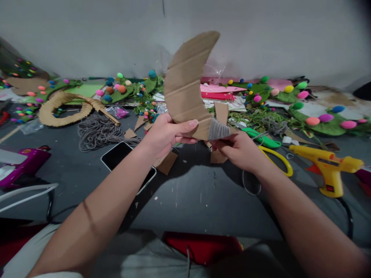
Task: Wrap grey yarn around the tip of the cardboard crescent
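Observation:
A cardboard crescent (185,77) is held up over the dark table, its pointed tip upward. Grey yarn (218,129) is wound round its lower right end. My left hand (166,135) grips the crescent's lower left part, thumb on the near face. At the yarn-wrapped end, my right hand (236,148) is closed with its fingertips partly hidden, pinching the crescent near its lower tip. A loose strand of yarn (251,189) hangs in a loop below the right hand.
A yellow glue gun (330,166) lies at right, a purple one (26,166) at left. Yellow-handled scissors (286,164), a phone (117,154), a grey yarn heap (97,133) and a wrapped ring (48,112) lie around. Felt leaves with coloured balls (319,117) line the back.

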`<state>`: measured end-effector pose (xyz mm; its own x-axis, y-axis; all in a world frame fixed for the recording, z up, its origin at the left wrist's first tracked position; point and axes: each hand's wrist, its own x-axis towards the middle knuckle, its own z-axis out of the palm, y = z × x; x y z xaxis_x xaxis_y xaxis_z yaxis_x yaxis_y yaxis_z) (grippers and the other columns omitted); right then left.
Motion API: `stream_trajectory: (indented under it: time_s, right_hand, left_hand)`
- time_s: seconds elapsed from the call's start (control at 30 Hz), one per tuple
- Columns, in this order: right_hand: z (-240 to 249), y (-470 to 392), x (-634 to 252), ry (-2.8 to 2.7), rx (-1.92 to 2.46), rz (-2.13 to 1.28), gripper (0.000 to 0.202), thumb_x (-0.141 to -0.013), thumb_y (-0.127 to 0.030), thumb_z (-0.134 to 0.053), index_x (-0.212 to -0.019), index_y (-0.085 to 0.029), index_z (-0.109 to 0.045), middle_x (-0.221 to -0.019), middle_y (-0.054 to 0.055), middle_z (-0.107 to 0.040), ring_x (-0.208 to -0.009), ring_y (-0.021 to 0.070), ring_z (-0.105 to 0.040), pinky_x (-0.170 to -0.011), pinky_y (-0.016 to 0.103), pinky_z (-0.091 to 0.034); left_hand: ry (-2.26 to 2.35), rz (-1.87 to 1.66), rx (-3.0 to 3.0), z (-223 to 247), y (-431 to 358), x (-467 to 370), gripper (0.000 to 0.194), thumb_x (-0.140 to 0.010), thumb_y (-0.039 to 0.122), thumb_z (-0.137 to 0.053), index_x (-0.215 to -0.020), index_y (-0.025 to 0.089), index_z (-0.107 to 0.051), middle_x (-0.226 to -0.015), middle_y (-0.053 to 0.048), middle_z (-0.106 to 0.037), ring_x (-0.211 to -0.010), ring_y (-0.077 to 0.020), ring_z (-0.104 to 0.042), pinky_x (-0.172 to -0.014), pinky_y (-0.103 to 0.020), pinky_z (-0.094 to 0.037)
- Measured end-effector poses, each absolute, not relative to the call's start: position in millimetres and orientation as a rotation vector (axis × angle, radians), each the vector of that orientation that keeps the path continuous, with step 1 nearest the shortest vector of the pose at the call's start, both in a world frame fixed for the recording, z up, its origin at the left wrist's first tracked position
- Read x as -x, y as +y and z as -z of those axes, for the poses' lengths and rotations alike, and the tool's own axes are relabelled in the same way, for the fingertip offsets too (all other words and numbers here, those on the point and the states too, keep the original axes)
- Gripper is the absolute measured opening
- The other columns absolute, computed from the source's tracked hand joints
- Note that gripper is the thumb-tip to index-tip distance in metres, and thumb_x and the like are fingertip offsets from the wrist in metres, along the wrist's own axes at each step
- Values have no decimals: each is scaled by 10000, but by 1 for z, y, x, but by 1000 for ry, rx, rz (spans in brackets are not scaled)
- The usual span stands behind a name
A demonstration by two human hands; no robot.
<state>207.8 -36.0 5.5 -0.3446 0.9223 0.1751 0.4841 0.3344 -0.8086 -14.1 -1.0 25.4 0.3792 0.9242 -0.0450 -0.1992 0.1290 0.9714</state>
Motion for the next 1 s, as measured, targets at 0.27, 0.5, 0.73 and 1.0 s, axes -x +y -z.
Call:
stream_trajectory:
  time_s: [0.27, 0.5, 0.73, 1.0]
  right_hand:
    - [-12, -30, -227, -1946, 1307, -865, 206, -865, -329, -663, -861, -179, -805, -795, 40, -768, -708, 176, -674, -644, 272, -501]
    - [-27, -43, -221, -1906, 1414, -883, 188, -863, -336, -690, -786, -189, -778, -649, 15, -685, -554, 119, -552, -503, 251, -400]
    - [-28, -51, -208, -1936, 1386, -808, 222, -920, -318, -620, -835, -174, -765, -696, 13, -680, -603, 120, -534, -543, 255, -402]
    - [-24, -59, -194, -1994, 1345, -792, 268, -979, -314, -543, -856, -165, -729, -735, 1, -659, -641, 113, -509, -567, 263, -368]
  left_hand:
    - [875, -570, -1313, -34, -5, 18, 365, -747, 229, -829, -1078, 122, -719, -1004, -118, -757, -802, -202, -718, -618, -277, -630]
    - [945, -557, -1502, -31, -6, 15, 162, -799, 236, -772, -901, 118, -728, -782, -62, -724, -656, -148, -679, -602, -240, -601]
    - [965, -737, -1464, -22, -5, 11, 250, -800, 273, -792, -994, 127, -728, -893, -77, -750, -740, -171, -708, -639, -259, -619]
    - [1021, -901, -1388, -22, -7, 5, 337, -787, 267, -807, -1085, 123, -737, -1048, -102, -775, -874, -227, -752, -704, -304, -646]
